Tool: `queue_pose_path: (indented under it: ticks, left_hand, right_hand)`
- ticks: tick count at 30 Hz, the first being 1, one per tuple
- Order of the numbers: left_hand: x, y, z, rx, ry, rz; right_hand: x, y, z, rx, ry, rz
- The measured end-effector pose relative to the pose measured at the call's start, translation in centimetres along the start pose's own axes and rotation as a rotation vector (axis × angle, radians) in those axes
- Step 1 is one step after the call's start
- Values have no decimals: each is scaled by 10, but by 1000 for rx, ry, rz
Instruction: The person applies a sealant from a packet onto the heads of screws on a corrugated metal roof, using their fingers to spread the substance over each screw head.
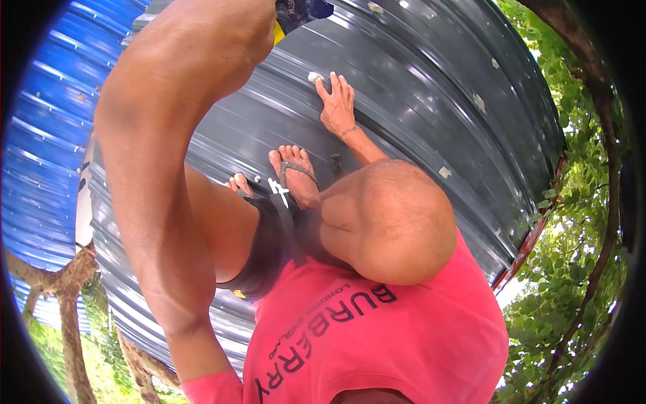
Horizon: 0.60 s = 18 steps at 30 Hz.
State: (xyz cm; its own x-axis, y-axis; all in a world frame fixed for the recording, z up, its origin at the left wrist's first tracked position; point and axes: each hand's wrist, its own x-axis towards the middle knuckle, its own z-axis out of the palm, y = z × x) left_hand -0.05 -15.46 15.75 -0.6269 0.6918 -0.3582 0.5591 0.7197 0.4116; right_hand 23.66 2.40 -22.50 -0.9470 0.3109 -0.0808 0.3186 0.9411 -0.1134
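Note:
My right hand (338, 108) reaches past my bent right knee (407, 219) and rests on the dark grey corrugated metal sheet (404, 81). Its fingers are stretched out and apart, and one fingertip touches or nearly touches a small white blob (314, 77) on the sheet. My left arm (151, 175) is raised and bent, large in view, and runs to the top edge; the left hand does not show. By the end of that arm is a dark blue and yellow package (301, 15), cut off by the top edge. Whether it is held is hidden.
My sandalled foot (296, 172) stands on the sheet. More whitish patches (445, 173) dot it. Blue corrugated sheeting (44, 141) lies at left, beside a forked branch (64, 283). At right, the sheet ends at a reddish edge (531, 246) near leaves (572, 296) and a curving branch (609, 148).

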Motion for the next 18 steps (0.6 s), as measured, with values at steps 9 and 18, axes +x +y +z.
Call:
queue_pose_path:
  ticks: [9,18]
  left_hand:
    - [1,-8,-3,-25,-35,-10]
    - [10,-1,-23,-61,-167,-86]
  right_hand:
    - [-1,-2,-12,-68,-23,-3]
    - [-8,-5,1,-62,-6,-55]
